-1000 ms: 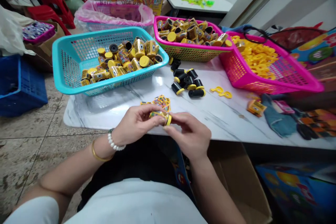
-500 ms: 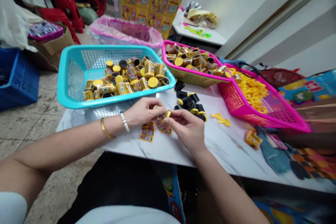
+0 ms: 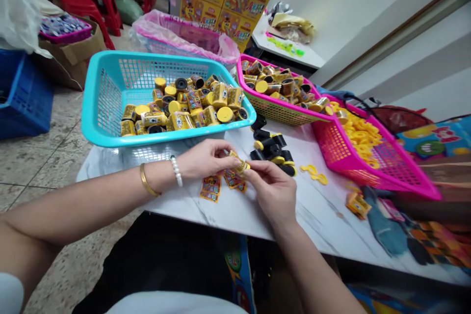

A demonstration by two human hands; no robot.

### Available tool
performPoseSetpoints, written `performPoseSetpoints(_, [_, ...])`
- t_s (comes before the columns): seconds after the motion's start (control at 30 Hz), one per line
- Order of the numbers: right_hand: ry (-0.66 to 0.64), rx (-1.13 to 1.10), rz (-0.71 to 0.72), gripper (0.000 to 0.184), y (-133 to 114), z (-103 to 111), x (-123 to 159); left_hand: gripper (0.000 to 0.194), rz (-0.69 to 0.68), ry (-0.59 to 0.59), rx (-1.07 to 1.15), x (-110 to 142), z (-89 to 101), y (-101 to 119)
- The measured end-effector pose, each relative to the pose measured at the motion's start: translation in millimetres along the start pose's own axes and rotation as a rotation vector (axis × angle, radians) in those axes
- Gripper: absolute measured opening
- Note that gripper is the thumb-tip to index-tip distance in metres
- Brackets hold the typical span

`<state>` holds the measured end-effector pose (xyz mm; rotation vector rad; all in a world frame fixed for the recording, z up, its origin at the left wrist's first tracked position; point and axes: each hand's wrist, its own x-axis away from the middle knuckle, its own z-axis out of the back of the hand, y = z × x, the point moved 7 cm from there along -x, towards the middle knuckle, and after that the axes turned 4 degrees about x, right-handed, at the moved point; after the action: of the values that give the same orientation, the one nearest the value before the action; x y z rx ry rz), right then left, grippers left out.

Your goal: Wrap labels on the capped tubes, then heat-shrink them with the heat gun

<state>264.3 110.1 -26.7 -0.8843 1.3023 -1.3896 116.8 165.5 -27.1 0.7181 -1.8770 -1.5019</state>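
Observation:
Fingers of my left hand (image 3: pixel 209 159) and my right hand (image 3: pixel 275 189) pinch opposite ends of a small gold-yellow printed piece (image 3: pixel 239 163) above the white table (image 3: pixel 235 213). The fingertips cover part of it, so whether it is a loose label or a wrapped canister cannot be told. Below lie orange printed labels (image 3: pixel 210 189), with more labels (image 3: pixel 234 180) partly under the held piece. Just beyond my right hand is a pile of black canisters with yellow caps (image 3: pixel 274 149). The turquoise basket (image 3: pixel 106 93) behind my left hand holds many gold-wrapped canisters (image 3: pixel 195 103).
One pink basket (image 3: pixel 283 114) holds more wrapped canisters; another pink basket (image 3: pixel 333 149) holds yellow plastic pieces. Yellow ring-shaped pieces (image 3: pixel 313 174), a small yellow box (image 3: pixel 358 206) and a teal cloth (image 3: pixel 386 230) lie on the right. Printed cartons (image 3: pixel 221 0) are stacked behind.
The view has shifted slightly, so the scene sits a little to the right. Both hands still pinch the piece, which has turned and shows more of its printed side.

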Motion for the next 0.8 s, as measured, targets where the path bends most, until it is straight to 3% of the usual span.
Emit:
performPoseSetpoints(0.1, [-0.023, -0.121, -0.14, 0.024, 12.2, -1.9, -2.8, 0.019, -0.161, 0.043, -0.054, 2.6, -1.5, 9.6])
performPoseSetpoints(0.2, [-0.081, -0.187, -0.204, 0.027, 18.0, -4.9, -6.2, 0.024, -0.157, 0.006, -0.036, 2.9, -3.0, 11.8])
performPoseSetpoints(0.27, [-0.069, -0.123, -0.131, 0.025, 13.2, -1.8, -8.6, 0.033, -0.066, -0.021, -0.003, 1.8, -1.4, 8.1])
performPoseSetpoints(0.37, [-0.028, 0.013, 0.098, 0.026, -5.9, 4.2, -10.8, 0.047, 0.08, -0.008, 0.018, 0.9, 3.9, 0.4])
performPoseSetpoints(0.47, [-0.116, 0.07, 0.161, 0.028, -20.7, 0.6, -16.5, 0.045, 0.065, -0.005, 0.049, 0.5, 4.6, 1.6])
performPoseSetpoints(0.7, [-0.348, 0.027, -0.134, 0.031, -27.8, -18.6, -47.6, 0.037, -0.155, 0.138, 0.081, 3.3, 7.2, 14.8])
performPoseSetpoints(0.8, [-0.365, -0.054, -0.213, 0.034, -15.5, -24.0, -50.6, 0.042, -0.062, 0.143, 0.089, 0.2, 9.1, 6.8])
